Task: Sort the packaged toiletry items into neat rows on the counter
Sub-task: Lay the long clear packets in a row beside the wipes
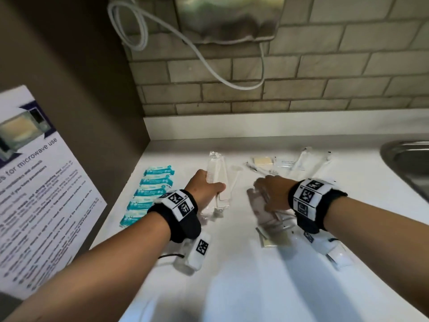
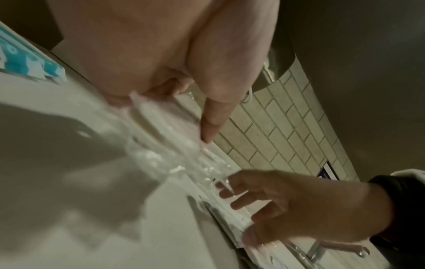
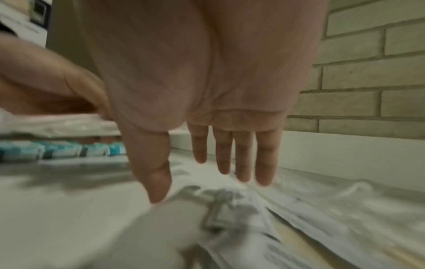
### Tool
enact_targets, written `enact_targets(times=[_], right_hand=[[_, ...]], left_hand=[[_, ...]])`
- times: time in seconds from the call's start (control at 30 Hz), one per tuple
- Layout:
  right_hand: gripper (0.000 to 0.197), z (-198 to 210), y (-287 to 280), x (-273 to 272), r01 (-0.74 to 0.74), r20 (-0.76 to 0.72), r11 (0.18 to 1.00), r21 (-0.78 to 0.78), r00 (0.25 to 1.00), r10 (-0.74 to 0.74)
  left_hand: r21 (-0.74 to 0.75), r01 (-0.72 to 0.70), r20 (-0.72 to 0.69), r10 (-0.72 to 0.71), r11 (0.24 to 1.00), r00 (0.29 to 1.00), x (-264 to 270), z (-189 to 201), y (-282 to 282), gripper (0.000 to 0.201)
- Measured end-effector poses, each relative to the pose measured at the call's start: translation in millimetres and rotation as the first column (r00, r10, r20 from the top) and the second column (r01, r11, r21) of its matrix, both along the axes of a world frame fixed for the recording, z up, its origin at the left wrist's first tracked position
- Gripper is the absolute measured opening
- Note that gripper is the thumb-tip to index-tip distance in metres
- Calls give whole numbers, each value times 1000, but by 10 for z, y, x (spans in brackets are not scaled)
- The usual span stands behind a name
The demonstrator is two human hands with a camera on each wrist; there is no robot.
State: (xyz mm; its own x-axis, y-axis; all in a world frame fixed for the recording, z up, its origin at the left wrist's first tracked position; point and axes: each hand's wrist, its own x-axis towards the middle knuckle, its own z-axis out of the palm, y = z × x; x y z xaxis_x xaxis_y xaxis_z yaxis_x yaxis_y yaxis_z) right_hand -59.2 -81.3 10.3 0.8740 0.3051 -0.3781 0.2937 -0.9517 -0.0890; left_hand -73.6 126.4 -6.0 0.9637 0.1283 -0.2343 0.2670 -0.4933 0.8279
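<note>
My left hand [image 1: 214, 191] pinches a clear comb packet [image 1: 217, 176] on the white counter [image 1: 232, 287], thumb on top; in the left wrist view the thumb [image 2: 212, 116] presses on the clear wrap [image 2: 158, 127]. A neat column of several teal packets [image 1: 152, 194] lies just to its left. My right hand [image 1: 261, 194] is flat with straight fingers [image 3: 243, 163] over a loose pile of clear packets [image 1: 269, 219], seen blurred below the palm as packets [image 3: 232, 209]. More clear packets [image 1: 292, 162] lie at the back right.
A steel sink [image 1: 408, 163] opens at the counter's right end. A brown side panel with a microwave poster [image 1: 34, 194] bounds the left. A tiled wall [image 1: 325, 89] with a hanging white cord [image 1: 209, 63] stands behind.
</note>
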Motion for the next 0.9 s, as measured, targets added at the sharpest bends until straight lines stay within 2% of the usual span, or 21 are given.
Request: enact_targets(times=[0.07,0.2,0.33,0.5,0.6,0.67,0.8,0.9], right_hand=[[68,61,99,23,64,-11,983,173,998,-63],[64,74,363,149,221,-117,860,461,975,-188],[52,44,516,251,297,-173,737,607,955,-243],[31,-84,573,409,424,-269,690,587,906,-328],[18,-156,541,538,414,-266,732,541,910,-318],[10,-217,537,611,408,-268,754,515,912,-311],[13,-341,533,726,439,-297,761,478,896,-330],[9,-350,530,708,468,-290,790,395,880,-376]], left_hand=[[-44,-20,31,21,999,999,-18,0,-48,37],[-95,-52,23,55,994,998,-48,-29,-91,62],[-36,-15,-2,15,999,1000,-40,-39,-36,65],[32,-9,-74,12,999,997,19,-145,87,64],[47,-8,-92,12,999,996,92,-243,126,43],[56,0,-98,5,998,995,143,-273,126,36],[69,27,-128,-18,997,992,239,-319,70,22],[109,61,-137,-45,992,990,307,-331,27,36]])
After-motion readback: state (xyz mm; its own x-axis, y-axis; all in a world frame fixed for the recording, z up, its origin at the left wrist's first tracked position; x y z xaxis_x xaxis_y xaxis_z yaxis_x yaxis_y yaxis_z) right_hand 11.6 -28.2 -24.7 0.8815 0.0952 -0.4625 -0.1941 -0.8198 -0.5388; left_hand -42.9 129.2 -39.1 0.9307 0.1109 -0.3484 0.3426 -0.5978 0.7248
